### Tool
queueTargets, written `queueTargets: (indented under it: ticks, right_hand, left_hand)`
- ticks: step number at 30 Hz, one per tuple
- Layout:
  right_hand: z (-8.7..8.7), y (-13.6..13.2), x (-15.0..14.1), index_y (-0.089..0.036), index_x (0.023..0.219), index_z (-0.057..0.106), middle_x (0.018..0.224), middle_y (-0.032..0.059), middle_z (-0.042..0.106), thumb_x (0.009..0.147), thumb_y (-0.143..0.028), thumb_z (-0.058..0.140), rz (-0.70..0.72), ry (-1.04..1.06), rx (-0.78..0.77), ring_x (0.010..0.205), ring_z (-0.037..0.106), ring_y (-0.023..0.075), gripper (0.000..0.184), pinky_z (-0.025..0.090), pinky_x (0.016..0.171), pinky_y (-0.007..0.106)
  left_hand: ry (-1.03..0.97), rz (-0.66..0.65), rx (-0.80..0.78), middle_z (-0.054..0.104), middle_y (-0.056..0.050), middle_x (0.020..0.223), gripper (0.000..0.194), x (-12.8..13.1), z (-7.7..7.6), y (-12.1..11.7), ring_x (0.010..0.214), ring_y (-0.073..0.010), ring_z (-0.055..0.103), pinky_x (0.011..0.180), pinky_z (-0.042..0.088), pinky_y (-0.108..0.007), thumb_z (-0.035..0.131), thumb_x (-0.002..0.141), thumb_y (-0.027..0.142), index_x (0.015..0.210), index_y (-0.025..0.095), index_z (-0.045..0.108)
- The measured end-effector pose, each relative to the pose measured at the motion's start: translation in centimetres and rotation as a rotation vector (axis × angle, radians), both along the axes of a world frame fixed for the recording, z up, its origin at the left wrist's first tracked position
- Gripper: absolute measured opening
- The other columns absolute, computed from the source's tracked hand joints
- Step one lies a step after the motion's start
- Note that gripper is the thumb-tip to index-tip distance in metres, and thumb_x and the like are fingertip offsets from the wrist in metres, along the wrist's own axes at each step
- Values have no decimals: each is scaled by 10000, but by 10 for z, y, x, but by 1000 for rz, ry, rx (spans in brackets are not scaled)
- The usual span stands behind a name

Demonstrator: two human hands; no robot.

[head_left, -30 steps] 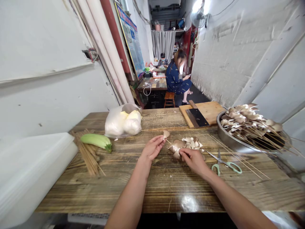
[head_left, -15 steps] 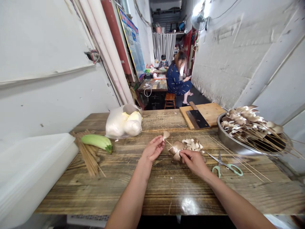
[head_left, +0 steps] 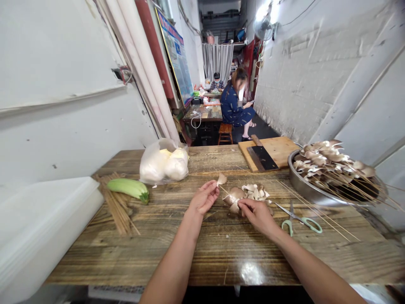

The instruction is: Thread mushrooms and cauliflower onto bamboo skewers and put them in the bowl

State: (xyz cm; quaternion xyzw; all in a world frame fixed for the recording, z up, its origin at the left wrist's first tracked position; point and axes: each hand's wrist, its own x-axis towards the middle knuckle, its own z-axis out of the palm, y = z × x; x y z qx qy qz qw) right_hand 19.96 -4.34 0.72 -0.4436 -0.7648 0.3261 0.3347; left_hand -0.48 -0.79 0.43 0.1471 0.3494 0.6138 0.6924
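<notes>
Though close, hands [head_left: 204, 200] [head_left: 258, 216] apart, fingers [head_left: 210, 188] bent

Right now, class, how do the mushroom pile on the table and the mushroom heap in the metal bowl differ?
The mushroom pile is small, while the mushroom heap is much larger. The pile lies on the wooden table, whereas the heap sits in the metal bowl and rises above its rim. Thin sticks jut from the heap; none visibly jut from the pile. Both show brown and pale surfaces.
</notes>
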Motion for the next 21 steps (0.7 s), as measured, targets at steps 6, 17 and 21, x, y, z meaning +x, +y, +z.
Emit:
queueTargets:
  ticks: [6,17,21]
  right_hand:
    - [2,-1,-1,-185,750,629,566,-14,581,884,-305,432,0,4,4,549,547,139,267,388,559,226]
    - [-4,0,-1,-190,779,626,567,-14,583,889,-314,426,6,20,-4,545,544,139,260,389,555,230]
    - [-4,0,-2,-185,775,625,564,-15,582,889,-325,422,-6,39,-18,549,546,140,271,391,557,228]
  left_hand:
    - [4,-19,3,635,-27,672,151,2,3,-2,632,-75,591,630,486,-169,716,637,57,732,108,610]
    - [66,-27,6,638,-18,698,207,6,1,-2,608,-57,569,627,470,-160,725,611,41,785,111,636]
    - [76,-48,32,639,-9,709,219,8,-2,-3,603,-51,560,617,468,-155,731,609,52,799,115,642]
